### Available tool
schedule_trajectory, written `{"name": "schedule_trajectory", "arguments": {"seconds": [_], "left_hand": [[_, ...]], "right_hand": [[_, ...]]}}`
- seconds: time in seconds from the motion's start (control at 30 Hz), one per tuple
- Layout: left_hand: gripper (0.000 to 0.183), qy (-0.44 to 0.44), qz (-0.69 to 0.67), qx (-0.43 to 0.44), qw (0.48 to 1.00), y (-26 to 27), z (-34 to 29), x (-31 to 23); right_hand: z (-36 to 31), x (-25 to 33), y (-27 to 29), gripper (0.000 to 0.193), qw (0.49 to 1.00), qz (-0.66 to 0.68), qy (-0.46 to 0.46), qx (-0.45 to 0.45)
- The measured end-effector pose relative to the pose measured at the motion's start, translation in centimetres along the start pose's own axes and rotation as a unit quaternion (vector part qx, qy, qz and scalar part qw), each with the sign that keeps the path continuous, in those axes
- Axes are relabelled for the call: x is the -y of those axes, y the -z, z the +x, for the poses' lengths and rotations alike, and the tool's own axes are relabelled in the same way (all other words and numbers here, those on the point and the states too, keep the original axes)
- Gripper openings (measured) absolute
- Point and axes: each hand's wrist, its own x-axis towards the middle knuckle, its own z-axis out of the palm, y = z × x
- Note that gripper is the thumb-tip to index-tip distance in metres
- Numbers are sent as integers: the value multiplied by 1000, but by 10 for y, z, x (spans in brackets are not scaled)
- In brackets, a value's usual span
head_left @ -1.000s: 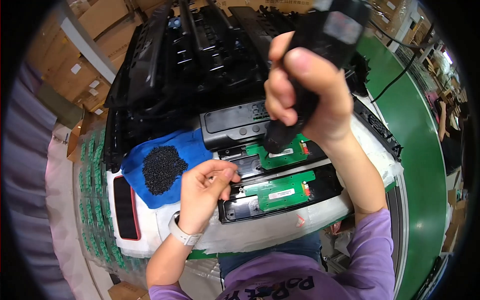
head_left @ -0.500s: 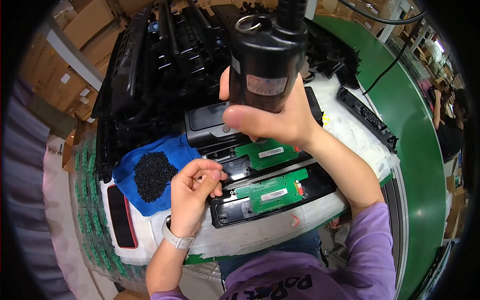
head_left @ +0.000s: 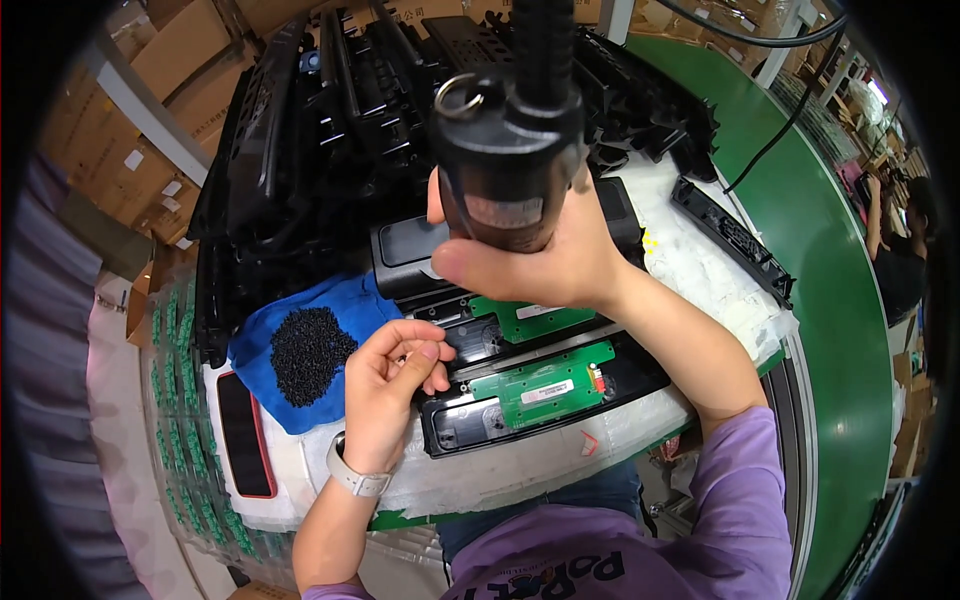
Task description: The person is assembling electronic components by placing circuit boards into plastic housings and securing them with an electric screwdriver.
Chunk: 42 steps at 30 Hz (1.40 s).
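Observation:
My right hand (head_left: pixel 550 262) is wrapped round the body of a black electric screwdriver (head_left: pixel 505 165), held upright with a cord and a metal ring at its top. Its tip is hidden behind my hand, above the farther of two black plastic panels (head_left: pixel 475 338) with green circuit boards. The nearer panel (head_left: pixel 470 427) bears a green circuit board (head_left: pixel 545 388) with a white label. My left hand (head_left: pixel 385 385) has its fingers curled together beside the panels' left ends. What lies in those fingers, if anything, is too small to make out.
Left of my left hand a pile of small black screws (head_left: pixel 310 355) lies on a blue cloth (head_left: pixel 262 345). Near it is a red-edged phone (head_left: pixel 245 435). Black plastic housings (head_left: pixel 350 130) are stacked at the back. A long black part (head_left: pixel 730 240) lies at the right.
My right hand has shifted the electric screwdriver slightly left and lower over the farther panel. My left hand stays nearly where it was, fingers still curled.

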Motion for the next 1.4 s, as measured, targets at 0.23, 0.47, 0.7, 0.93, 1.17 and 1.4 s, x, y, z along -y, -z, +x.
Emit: {"name": "schedule_trajectory", "arguments": {"seconds": [0.23,0.47,0.7,0.93,1.17,1.4], "left_hand": [[15,-3,-15,15,1000,2,0,1],[13,-9,-9,9,1000,4,-1,2],[12,-11,-4,7,1000,2,2,4],[13,-7,-4,6,1000,4,3,4],[14,18,0,7,1000,4,8,6],[15,42,-4,3,999,5,9,5]], "right_hand": [[-4,0,-8,28,1000,20,2,-8],[-3,-3,-9,28,1000,3,6,-25],[-3,-2,-10,26,994,-46,93,-32],[-4,3,-11,22,994,18,-93,-55],[3,1,-8,20,990,16,-118,-82],[7,-2,-2,20,990,38,-129,-42]]}}
